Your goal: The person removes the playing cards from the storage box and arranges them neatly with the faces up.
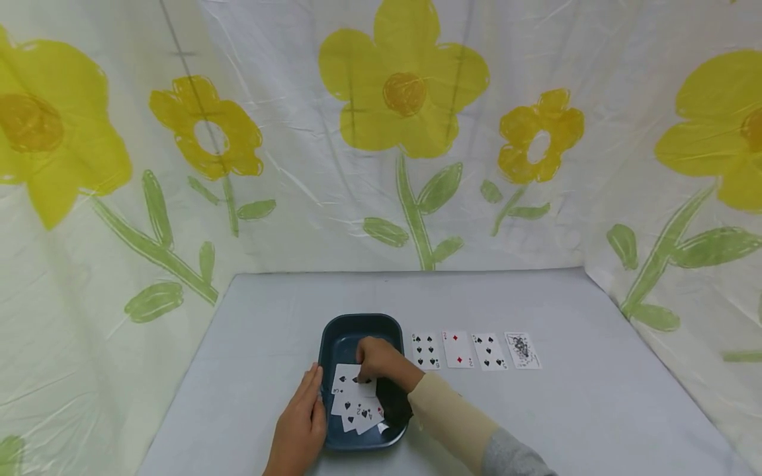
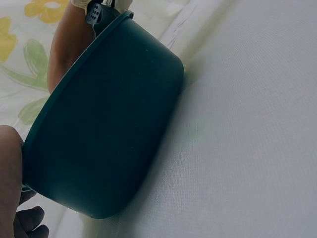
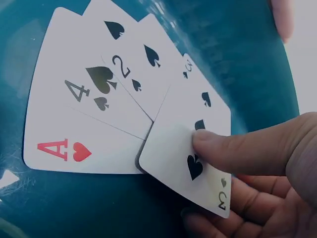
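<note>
A dark blue-green plastic tub (image 1: 363,315) stands on the table, holding a fan of playing cards. Over it, my right hand (image 1: 378,357) pinches the three of spades (image 3: 168,144), thumb on its face and fingers beneath; the card overlaps the others. Under and beside it lie the two of spades (image 3: 126,79), the four of spades (image 3: 81,106) and the ace of hearts (image 3: 42,119). My left hand (image 1: 300,416) rests with straight fingers against the tub's left wall (image 2: 104,119). The right wrist and its dark camera hide the tub's right part in the head view.
Right of the tub, a row of face-up cards lies on the white table (image 1: 268,311): six of spades (image 1: 425,350), two of diamonds (image 1: 457,350), another spade card (image 1: 489,352) and a joker (image 1: 522,350). A flower-printed curtain (image 1: 297,218) hangs behind and at both sides.
</note>
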{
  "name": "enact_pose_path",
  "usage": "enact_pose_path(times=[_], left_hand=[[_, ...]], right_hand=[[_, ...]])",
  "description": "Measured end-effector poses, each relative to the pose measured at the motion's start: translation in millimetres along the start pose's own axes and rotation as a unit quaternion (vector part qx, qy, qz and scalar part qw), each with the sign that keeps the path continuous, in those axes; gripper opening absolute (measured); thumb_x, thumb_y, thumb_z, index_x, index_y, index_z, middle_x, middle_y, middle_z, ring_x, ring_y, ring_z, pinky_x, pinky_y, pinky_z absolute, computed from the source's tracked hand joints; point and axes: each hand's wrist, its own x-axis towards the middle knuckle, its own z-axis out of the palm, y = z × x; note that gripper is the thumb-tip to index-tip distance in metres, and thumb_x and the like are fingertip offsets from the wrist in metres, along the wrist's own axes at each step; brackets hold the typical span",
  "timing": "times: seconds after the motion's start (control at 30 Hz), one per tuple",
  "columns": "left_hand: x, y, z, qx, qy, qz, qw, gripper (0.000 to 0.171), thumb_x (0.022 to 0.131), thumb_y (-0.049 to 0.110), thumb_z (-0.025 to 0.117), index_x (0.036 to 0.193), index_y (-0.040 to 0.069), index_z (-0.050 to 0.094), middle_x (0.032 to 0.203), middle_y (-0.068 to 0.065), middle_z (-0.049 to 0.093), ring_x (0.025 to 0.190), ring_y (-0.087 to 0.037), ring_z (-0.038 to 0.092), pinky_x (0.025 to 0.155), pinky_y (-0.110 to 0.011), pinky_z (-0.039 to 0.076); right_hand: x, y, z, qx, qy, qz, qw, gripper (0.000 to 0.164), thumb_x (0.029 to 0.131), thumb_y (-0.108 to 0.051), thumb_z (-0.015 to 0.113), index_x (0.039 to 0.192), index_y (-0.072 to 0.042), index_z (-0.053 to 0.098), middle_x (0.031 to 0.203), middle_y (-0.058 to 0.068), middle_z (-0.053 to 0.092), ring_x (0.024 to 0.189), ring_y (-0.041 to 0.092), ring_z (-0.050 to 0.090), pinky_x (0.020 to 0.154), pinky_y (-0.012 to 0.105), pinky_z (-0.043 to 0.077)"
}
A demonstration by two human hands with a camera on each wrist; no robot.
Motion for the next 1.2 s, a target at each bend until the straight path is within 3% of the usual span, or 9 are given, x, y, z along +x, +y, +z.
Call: enact_pose_path(times=[0.13, 0.47, 0.7, 0.77, 0.93, 1.2], left_hand=[[0.3, 0.0, 0.4, -0.001, 0.003, 0.002, 1.0000, 0.049, 0.099, 0.002, 0.053, 0.147, -0.002, 0.046, 0.155, -0.011, 0.042, 0.142, -0.030, 0.039, 0.110, -0.047, 0.035], [-0.9, 1.5, -0.4, 0.002, 0.007, 0.005, 1.0000, 0.049, 0.099, 0.002, 0.052, 0.148, -0.003, 0.045, 0.154, -0.012, 0.042, 0.141, -0.030, 0.039, 0.109, -0.045, 0.035], [-0.6, 3.6, -0.8, 0.000, -0.002, -0.002, 1.0000, 0.049, 0.100, 0.002, 0.051, 0.148, -0.002, 0.045, 0.155, -0.012, 0.041, 0.142, -0.029, 0.038, 0.110, -0.045, 0.035], [-0.2, 3.6, -0.2, 0.001, -0.002, -0.004, 1.0000, 0.049, 0.099, 0.003, 0.052, 0.148, -0.003, 0.045, 0.155, -0.012, 0.041, 0.142, -0.029, 0.038, 0.110, -0.047, 0.035], [0.5, 1.8, 1.7, 0.009, 0.005, -0.002, 0.9999, 0.048, 0.100, 0.004, 0.053, 0.147, -0.003, 0.046, 0.154, -0.012, 0.043, 0.141, -0.030, 0.040, 0.110, -0.048, 0.036], [1.4, 3.3, 1.2, 0.007, 0.003, -0.004, 1.0000, 0.048, 0.100, 0.003, 0.052, 0.148, -0.003, 0.045, 0.154, -0.013, 0.042, 0.141, -0.031, 0.039, 0.111, -0.049, 0.035]], right_hand=[[1, 1, 0, 0.011, -0.011, 0.000, 1.000, 0.023, 0.074, -0.005, 0.087, 0.082, -0.008, 0.066, 0.072, 0.000, 0.059, 0.061, 0.013, 0.058, 0.053, 0.025, 0.052], [-2, -2, -3, 0.036, -0.019, 0.006, 0.999, 0.018, 0.087, -0.010, 0.077, 0.077, -0.009, 0.063, 0.070, 0.001, 0.059, 0.055, 0.013, 0.058, 0.048, 0.025, 0.050], [-5, -1, -9, 0.068, 0.012, -0.021, 0.997, 0.020, 0.085, -0.006, 0.078, 0.072, -0.009, 0.063, 0.070, 0.000, 0.060, 0.057, 0.012, 0.056, 0.047, 0.023, 0.048], [-6, 0, -12, 0.111, 0.013, -0.019, 0.994, 0.016, 0.084, -0.001, 0.078, 0.077, -0.007, 0.065, 0.076, 0.002, 0.061, 0.062, 0.014, 0.059, 0.050, 0.026, 0.054], [-7, 2, -19, 0.234, -0.004, 0.006, 0.972, 0.018, 0.082, 0.009, 0.074, 0.093, 0.000, 0.064, 0.085, 0.009, 0.064, 0.071, 0.022, 0.066, 0.055, 0.033, 0.060], [-12, 8, -30, 0.322, -0.013, 0.026, 0.946, 0.026, 0.081, 0.009, 0.075, 0.103, 0.003, 0.063, 0.089, 0.013, 0.066, 0.073, 0.027, 0.069, 0.058, 0.040, 0.062]])
